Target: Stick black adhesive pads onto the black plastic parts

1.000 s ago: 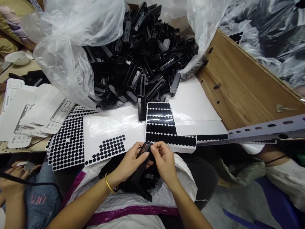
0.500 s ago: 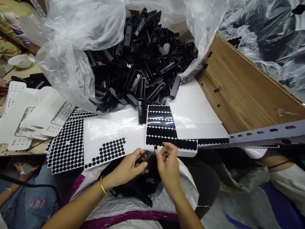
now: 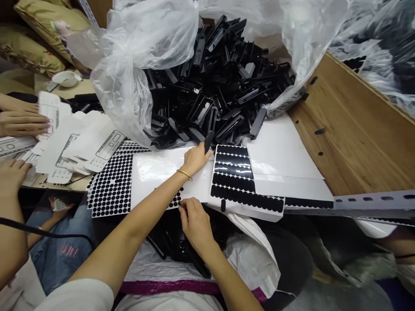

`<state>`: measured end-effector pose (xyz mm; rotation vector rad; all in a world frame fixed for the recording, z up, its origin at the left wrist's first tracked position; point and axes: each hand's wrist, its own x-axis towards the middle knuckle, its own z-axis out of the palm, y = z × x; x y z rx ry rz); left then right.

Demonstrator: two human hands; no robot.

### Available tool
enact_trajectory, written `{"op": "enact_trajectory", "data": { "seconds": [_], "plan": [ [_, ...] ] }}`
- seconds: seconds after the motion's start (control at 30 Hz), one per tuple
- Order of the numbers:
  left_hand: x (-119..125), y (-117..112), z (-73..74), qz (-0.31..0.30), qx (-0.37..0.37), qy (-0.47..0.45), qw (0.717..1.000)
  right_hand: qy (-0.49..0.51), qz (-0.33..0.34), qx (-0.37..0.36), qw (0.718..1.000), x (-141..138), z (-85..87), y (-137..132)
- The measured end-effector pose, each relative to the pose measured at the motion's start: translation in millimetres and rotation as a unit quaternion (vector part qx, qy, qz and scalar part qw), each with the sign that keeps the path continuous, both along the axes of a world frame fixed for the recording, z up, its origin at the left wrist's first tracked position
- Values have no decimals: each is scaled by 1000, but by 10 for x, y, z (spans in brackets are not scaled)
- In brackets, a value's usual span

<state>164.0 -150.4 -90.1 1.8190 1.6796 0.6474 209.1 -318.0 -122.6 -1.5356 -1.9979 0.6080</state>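
My left hand (image 3: 195,159) reaches to the front of a heap of black plastic parts (image 3: 223,82), its fingers closed on one narrow black plastic part (image 3: 209,141). A gold bangle circles that wrist. Nearer to me, my right hand (image 3: 196,222) has thumb and forefinger together at the lower edge of a white sheet of round black stickers (image 3: 145,166); anything between the fingertips is too small to make out. Right of the hands lies a sheet of oblong black stickers (image 3: 235,172). Below my right hand, more black parts (image 3: 168,242) lie in a white woven sack (image 3: 253,250) on my lap.
Clear plastic bagging (image 3: 123,77) surrounds the heap. A wooden panel (image 3: 350,129) slopes along the right. At left, another person's hands (image 3: 22,121) are beside printed white cards (image 3: 84,147). A white cup (image 3: 66,79) stands behind them.
My left hand has moved from the lap up to the heap and grips a part there. My right hand has shifted left to the round-sticker sheet. The view has turned left, bringing the co-worker's hands in.
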Motion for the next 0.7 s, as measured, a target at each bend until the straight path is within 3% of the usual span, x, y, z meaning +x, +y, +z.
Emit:
{"op": "enact_trajectory", "data": {
  "seconds": [0.13, 0.23, 0.3, 0.37, 0.47, 0.7],
  "plan": [
    [-275, -199, 16, -14, 44, -53, 998, -80, 0, 37, 996, -72, -137, 103],
    [-456, -467, -20, 6, 14, -179, 984, -85, 3, 44, 995, -56, -170, 120],
    [-518, -636, -67, 23, -56, -302, 951, -90, -5, 44, 995, -45, -164, 119],
    [-541, -765, -117, 47, -118, -421, 898, -103, -4, 41, 994, -37, -150, 119],
    [-541, -863, -174, 93, -161, -516, 836, -102, 7, 27, 994, -22, -134, 123],
    [-544, -850, -224, 136, -183, -558, 798, -30, -2, -9, 1000, 2, -92, 112]
  ]
}}
